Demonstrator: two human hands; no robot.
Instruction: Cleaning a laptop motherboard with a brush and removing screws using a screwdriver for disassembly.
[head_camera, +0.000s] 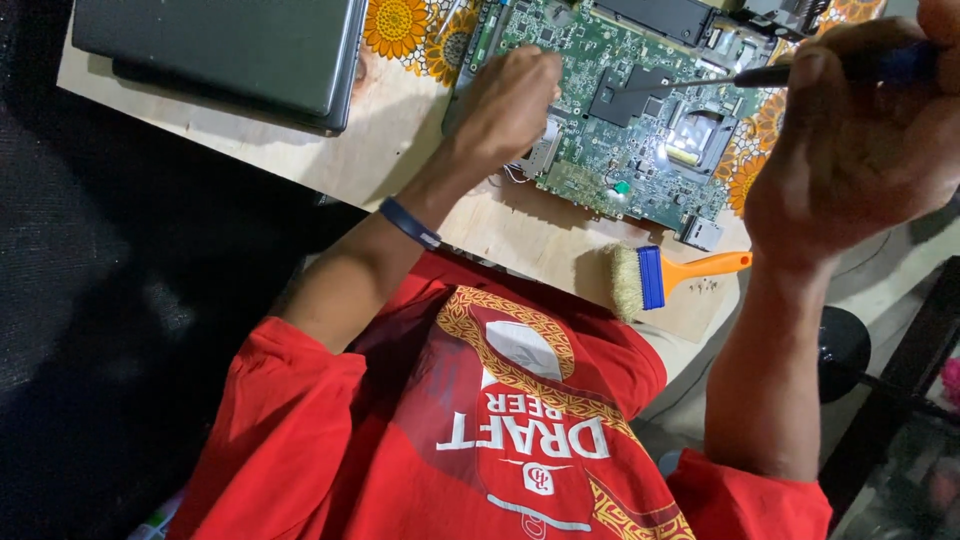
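Note:
A green circuit board (600, 110) lies on a wooden table (400, 150), over a cloth with orange flowers (400, 25). My left hand (510, 100) rests on the board's left edge, fingers curled down on it. My right hand (860, 140) is closed around a screwdriver (760, 76) with a dark blue handle. Its thin shaft points left and its tip reaches a black square part near the board's middle.
A brush (665, 275) with a blue band and an orange handle lies near the table's front edge. A closed dark laptop (220, 50) sits at the upper left. A black round object (845, 345) is below the table at the right.

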